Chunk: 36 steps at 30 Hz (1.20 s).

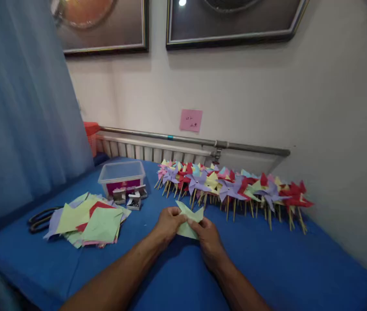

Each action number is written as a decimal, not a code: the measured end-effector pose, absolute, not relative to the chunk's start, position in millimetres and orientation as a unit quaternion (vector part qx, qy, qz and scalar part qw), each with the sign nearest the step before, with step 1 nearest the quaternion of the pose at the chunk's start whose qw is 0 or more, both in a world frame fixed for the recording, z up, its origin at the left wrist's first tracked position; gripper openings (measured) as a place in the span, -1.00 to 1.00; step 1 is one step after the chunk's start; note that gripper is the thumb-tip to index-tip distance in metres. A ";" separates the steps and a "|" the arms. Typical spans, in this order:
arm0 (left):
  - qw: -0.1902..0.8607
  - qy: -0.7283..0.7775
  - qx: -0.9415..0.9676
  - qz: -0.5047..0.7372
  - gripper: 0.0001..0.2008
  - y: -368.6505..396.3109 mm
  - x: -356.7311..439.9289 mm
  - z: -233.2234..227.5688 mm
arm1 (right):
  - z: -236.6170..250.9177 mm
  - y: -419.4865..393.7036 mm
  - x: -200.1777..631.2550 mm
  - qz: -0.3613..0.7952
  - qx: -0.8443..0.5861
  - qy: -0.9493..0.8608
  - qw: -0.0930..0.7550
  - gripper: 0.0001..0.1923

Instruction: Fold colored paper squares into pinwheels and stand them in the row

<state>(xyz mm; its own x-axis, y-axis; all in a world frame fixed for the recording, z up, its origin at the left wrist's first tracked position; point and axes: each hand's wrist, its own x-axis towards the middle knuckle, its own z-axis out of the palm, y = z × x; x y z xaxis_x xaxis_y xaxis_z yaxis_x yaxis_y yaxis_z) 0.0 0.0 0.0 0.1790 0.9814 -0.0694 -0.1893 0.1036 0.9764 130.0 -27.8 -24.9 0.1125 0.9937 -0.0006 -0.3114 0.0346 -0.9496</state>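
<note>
Between both hands, above the blue cover, is a pale green paper sheet point(187, 231) with pointed corners sticking up, partly folded inward. My left hand point(169, 223) pinches its left side, thumb on the paper. On the other side my right hand point(208, 237) grips it, with its thumb close to the left one near the paper's centre. The fingers behind the sheet are hidden. To the left lies a loose pile of coloured paper pieces point(102, 224) in green, yellow, red and purple. Many finished paper pinwheels point(232, 188) on sticks lie in a long row behind and to the right.
A clear plastic box point(121, 171) stands at the back left, with small open boxes point(134, 201) before it. Black-handled scissors point(42, 219) lie partly under the paper pile. A metal rail point(190, 139) and white wall bound the far side; a blue curtain point(24, 103) hangs left.
</note>
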 end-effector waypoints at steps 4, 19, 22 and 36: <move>0.610 0.424 0.466 0.481 -0.72 1.4 1.4 -2.1 | -25.1 -26.6 130.5 0.542 -0.443 -0.390 0.599 -0.56; 0.630 0.415 0.458 0.470 -0.72 -1.1 -1.0 0.4 | -23.3 -28.7 132.4 0.532 -0.455 -0.411 0.584 -0.54; 0.626 0.424 0.453 0.472 -0.76 0.1 -0.4 -1.6 | -23.9 -27.9 133.7 0.524 -0.461 -0.429 0.574 -0.55; 0.621 0.426 0.322 0.574 -0.76 12.5 -6.3 -6.3 | -21.0 -45.2 125.5 0.162 -0.496 -0.672 0.526 -0.67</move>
